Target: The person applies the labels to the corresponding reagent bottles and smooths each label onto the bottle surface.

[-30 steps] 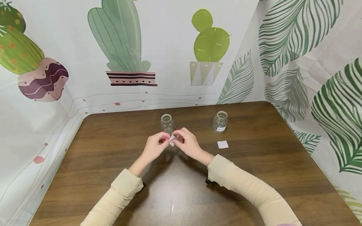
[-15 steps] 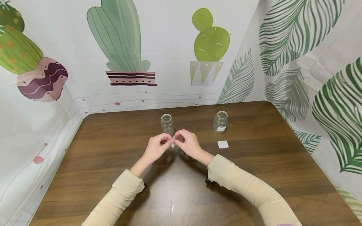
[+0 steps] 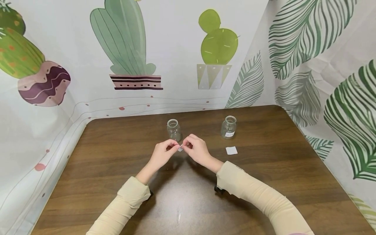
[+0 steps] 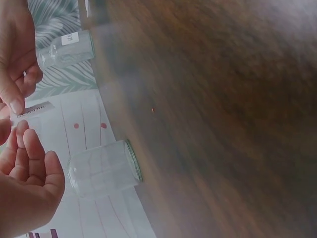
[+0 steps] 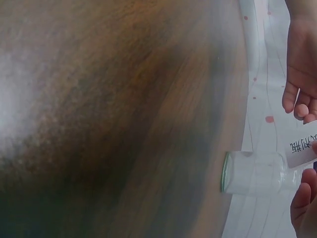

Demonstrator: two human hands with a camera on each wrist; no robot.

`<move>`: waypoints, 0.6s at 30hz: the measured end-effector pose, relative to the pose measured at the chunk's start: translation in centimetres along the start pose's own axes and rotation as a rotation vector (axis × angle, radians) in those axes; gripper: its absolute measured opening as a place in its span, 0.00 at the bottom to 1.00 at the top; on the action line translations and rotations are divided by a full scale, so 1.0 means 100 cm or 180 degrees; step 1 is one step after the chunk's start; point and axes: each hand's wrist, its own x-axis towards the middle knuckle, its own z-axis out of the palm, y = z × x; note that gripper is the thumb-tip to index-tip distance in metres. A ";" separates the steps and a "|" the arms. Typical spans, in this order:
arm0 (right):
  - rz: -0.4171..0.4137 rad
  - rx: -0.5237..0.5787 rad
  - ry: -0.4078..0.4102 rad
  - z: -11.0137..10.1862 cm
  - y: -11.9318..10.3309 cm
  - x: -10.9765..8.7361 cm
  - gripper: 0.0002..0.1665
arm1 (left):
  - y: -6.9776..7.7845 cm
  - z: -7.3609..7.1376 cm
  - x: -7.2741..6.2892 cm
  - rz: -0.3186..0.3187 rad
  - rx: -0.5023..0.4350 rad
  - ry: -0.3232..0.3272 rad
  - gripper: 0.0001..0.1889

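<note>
In the head view my left hand point(image 3: 164, 152) and right hand point(image 3: 197, 150) meet in front of a clear glass jar point(image 3: 174, 130). Both pinch a small white label point(image 3: 180, 148) between thumb and fingertips, above the table. Printed dark characters show on this label point(image 5: 300, 146) in the right wrist view. The jar behind it stands upright, uncapped, with no label showing on its glass. In the left wrist view the fingertips of both hands come together at the label point(image 4: 35, 109), and part of the left thumb is cut off by the frame edge.
To the right stands a second open glass jar point(image 3: 228, 127) with a white printed label on its front. A square of white paper point(image 3: 231, 150) lies before it on the brown wooden table point(image 3: 97, 163). A printed cloth wall point(image 3: 176, 65) closes off the back.
My fingertips have shifted slightly on the label, and the right hand has moved a little to the right. Less of the label's face shows in the head view. The jars stay put.
</note>
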 end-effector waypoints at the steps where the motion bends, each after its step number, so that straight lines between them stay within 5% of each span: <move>1: 0.0003 0.0006 0.0009 0.000 0.000 0.000 0.08 | 0.000 0.000 0.000 0.0002 -0.0008 -0.0001 0.04; 18: 0.0049 0.0179 -0.0113 -0.002 0.006 -0.004 0.06 | -0.002 -0.003 -0.004 0.0139 0.0196 -0.0239 0.03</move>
